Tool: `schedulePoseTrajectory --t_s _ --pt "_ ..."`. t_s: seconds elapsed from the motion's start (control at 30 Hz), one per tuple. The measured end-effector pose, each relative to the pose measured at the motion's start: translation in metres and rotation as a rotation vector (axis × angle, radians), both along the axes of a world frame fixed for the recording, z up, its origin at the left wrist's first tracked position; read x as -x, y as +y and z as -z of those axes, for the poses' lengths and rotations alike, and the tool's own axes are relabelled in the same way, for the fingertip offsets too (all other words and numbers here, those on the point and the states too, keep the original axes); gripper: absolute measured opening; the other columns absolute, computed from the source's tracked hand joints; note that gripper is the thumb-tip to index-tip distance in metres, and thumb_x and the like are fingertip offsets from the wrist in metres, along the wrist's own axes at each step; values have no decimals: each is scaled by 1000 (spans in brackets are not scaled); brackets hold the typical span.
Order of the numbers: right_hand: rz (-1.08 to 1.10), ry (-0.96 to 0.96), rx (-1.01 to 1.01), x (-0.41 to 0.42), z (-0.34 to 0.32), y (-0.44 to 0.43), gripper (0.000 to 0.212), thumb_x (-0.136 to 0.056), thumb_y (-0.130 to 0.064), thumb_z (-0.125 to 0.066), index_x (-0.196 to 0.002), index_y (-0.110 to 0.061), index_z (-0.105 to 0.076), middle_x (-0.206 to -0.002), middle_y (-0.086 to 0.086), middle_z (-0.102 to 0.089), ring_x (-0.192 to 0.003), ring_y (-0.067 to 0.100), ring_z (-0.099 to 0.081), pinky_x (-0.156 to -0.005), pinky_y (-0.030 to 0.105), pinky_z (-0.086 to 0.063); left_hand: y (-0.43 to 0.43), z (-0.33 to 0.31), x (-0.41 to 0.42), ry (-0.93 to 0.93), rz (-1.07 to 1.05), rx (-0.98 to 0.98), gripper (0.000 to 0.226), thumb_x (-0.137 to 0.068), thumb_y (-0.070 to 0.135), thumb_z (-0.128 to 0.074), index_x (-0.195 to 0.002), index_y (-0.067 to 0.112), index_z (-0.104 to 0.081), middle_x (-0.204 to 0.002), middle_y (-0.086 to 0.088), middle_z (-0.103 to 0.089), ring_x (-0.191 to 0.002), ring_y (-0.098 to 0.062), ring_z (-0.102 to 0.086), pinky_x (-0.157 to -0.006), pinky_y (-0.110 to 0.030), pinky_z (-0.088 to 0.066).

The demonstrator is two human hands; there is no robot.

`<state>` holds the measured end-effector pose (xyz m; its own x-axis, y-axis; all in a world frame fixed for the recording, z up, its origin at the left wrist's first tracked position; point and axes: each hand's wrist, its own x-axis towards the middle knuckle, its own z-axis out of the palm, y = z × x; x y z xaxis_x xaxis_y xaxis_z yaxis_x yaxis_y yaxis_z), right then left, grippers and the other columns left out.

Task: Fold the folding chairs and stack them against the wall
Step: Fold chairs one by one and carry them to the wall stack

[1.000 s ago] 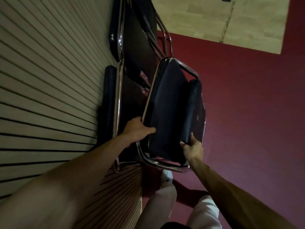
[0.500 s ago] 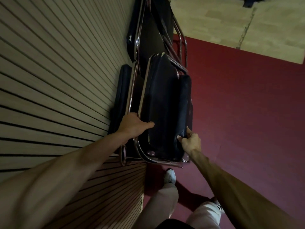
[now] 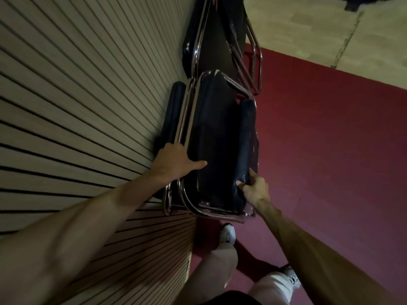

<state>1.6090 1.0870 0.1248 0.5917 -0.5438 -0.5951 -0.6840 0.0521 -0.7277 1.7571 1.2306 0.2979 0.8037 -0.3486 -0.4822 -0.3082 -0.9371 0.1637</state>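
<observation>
A folded chair [image 3: 220, 137] with black padding and a chrome tube frame stands upright, pressed against another folded chair [image 3: 174, 115] that leans on the slatted wall [image 3: 88, 95]. My left hand [image 3: 174, 161] grips the chrome frame on the chair's wall side, thumb laid over the black seat. My right hand [image 3: 255, 190] pinches the lower corner of the black cushion on the outer side. Further along the wall a second group of folded chairs [image 3: 220, 36] stands.
The floor beside the wall is dark red carpet [image 3: 330, 150], which gives way to pale wood flooring [image 3: 319, 29] at the far end. My legs and white shoes [image 3: 228, 234] stand just below the chair.
The chair in my hands has swung from tilted away to flat against the chair at the wall. Both hands kept their hold and moved toward the wall with it.
</observation>
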Motion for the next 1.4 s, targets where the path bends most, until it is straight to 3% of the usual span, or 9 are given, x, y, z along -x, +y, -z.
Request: schedulePoseTrajectory --t_s 0.17,0.27,0.4,0.7,0.8,0.93,1.1,1.23,1.4 --pt "23 8 6 -5 -5 8 58 -79 -20 -74 -133 -27 -55 -110 -4 -71 -102 17 -67 -95 35 -53 -9 -27 -2 -356 397 -23 28 -94 32 -58 -93 6 -68 -77 -8 -61 -82 -27 -65 -63 -35 -47" --pt "-16 45 15 -5 -7 12 61 -80 -21 -72 -137 -26 -51 -116 0 -69 -107 21 -65 -98 37 -51 6 -25 -12 -266 257 133 34 -89 31 -66 -115 9 -66 -101 -11 -67 -91 -23 -63 -74 -32 -47" --pt "-61 144 41 0 -10 22 70 -86 -21 -68 -148 -21 -35 -130 9 -61 -121 29 -57 -105 33 -43 20 1 4 -81 125 248 59 -88 34 -70 -137 10 -48 -131 -10 -48 -113 -24 -54 -89 -30 -44" --pt "-172 181 4 7 -22 23 73 -93 -27 -60 -153 -19 -19 -140 11 -52 -128 32 -49 -103 31 -39 17 24 25 -40 -79 384 69 -81 13 -75 -139 10 -38 -139 -12 -33 -125 -24 -43 -94 -26 -39" --pt "-204 130 -44 17 -29 16 59 -91 -27 -61 -144 -15 -37 -136 7 -56 -126 28 -52 -103 29 -40 8 23 32 -134 -33 324 68 -80 15 -74 -138 9 -39 -139 -15 -31 -129 -29 -36 -104 -32 -34" --pt "-140 68 -53 44 -44 -11 40 -90 -23 -63 -129 -15 -55 -122 3 -61 -111 21 -59 -99 32 -45 -20 17 61 -296 99 305 55 -82 20 -70 -131 13 -48 -134 -11 -38 -126 -29 -36 -106 -32 -26" --pt "-32 7 -113 112 -63 -71 10 -89 -14 -57 -82 -17 -64 -89 8 -65 -84 26 -62 -85 41 -52 -82 23 122 6 261 199 40 -85 22 -65 -124 18 -57 -125 -10 -48 -120 -30 -43 -103 -36 -33" --pt "160 -36 -136 213 -89 -137 13 -92 -4 -53 -97 -3 -65 -90 12 -64 -80 23 -60 -73 36 -50 -155 22 203 262 259 276 28 -85 14 -62 -113 16 -61 -110 -8 -57 -105 -25 -54 -97 -30 -43" --pt "363 -76 -68 344 -114 -206 21 -95 -5 -54 -109 8 -61 -92 15 -61 -81 23 -58 -69 32 -46 -246 13 314 521 305 318 15 -88 3 -57 -101 10 -62 -74 -3 -64 -65 -16 -59 -60 -20 -45"
